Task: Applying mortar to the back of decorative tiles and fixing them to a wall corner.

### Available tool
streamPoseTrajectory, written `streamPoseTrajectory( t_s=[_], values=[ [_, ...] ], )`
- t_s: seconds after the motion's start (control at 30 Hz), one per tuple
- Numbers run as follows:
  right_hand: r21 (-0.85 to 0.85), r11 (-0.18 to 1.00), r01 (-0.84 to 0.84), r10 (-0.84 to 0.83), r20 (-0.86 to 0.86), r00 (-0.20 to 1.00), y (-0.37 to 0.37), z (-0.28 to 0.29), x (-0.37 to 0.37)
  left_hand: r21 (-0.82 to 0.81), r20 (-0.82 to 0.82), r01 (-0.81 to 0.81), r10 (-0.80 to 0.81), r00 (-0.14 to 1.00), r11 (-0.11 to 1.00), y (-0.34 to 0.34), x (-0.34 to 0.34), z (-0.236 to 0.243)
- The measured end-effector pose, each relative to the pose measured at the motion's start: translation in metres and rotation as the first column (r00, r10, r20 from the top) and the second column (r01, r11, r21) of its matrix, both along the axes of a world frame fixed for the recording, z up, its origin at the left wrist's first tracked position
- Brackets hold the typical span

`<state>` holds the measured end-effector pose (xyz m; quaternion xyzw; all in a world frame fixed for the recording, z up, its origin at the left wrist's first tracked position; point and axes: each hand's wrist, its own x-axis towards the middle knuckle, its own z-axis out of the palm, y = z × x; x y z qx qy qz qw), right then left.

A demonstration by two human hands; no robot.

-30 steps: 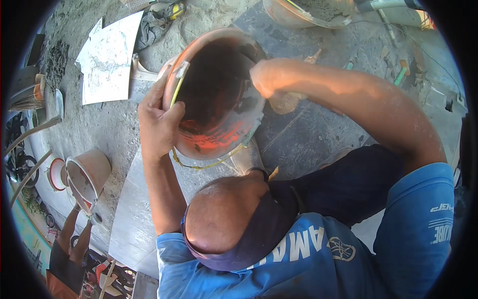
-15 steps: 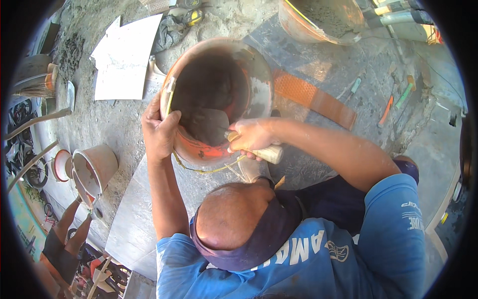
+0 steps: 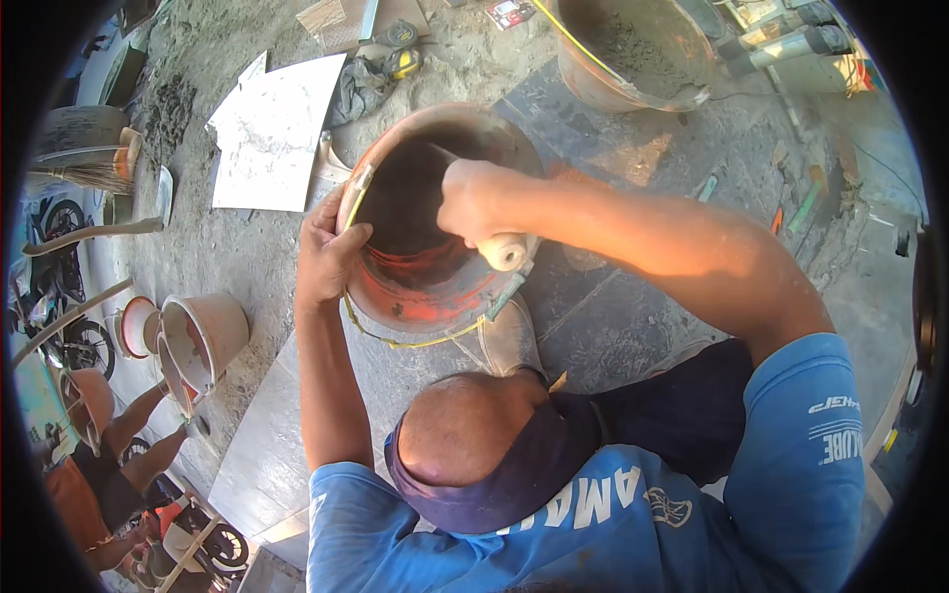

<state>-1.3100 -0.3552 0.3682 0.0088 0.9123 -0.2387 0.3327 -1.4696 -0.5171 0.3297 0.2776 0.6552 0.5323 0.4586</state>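
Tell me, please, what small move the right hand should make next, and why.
Perhaps draw the pale-handled tool in the right hand along the inner wall of the bucket: grey patches show beside orange streaks, and the left hand holds the rim.

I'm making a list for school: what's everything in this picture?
Bucket: one, orange and grey, middle
Tool: one, pale handle, at that bucket's mouth
Bucket of grey mix: one, brownish orange, upper right
Other buckets: at least two, pale and orange, left
Panel: at least one, white, upper left
Tape measure: one, yellow and black, top
Pipes: several, grey, upper right
Motorbikes: at least two, dark, left
Floor tiles: several, grey, centre
Co-worker: one, orange and dark clothes, lower left
Edge clutter: too small to count
Shirt: one, blue, bottom
Left hand: one, bare, on bucket rim
Right hand: one, bare, gripping tool
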Motion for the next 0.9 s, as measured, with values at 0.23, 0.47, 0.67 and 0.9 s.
streamPoseTrajectory(
  t_s=[0.23, 0.47, 0.67, 0.9],
  values=[
    [-0.019, 0.890, 0.456, -0.456, -0.058, 0.888, -0.108, -0.007, -0.009, 0.047, 0.048, -0.012, 0.010, 0.999, 0.999, -0.009, -0.043, 0.019],
    [0.186, 0.936, 0.300, -0.320, 0.088, 0.943, -0.147, 0.075, 0.016, 0.037, -0.099, 0.183, -0.178, 0.979, 0.982, -0.062, -0.061, 0.083],
    [0.183, 0.857, 0.482, -0.482, -0.047, 0.875, -0.168, 0.108, -0.030, 0.209, -0.310, 0.221, -0.149, 0.939, 0.953, -0.131, -0.066, 0.132],
    [0.309, 0.924, 0.226, -0.271, 0.110, 0.956, -0.212, 0.082, 0.002, 0.200, -0.247, 0.158, -0.106, 0.963, 0.967, -0.140, -0.067, 0.147]
  ],
)
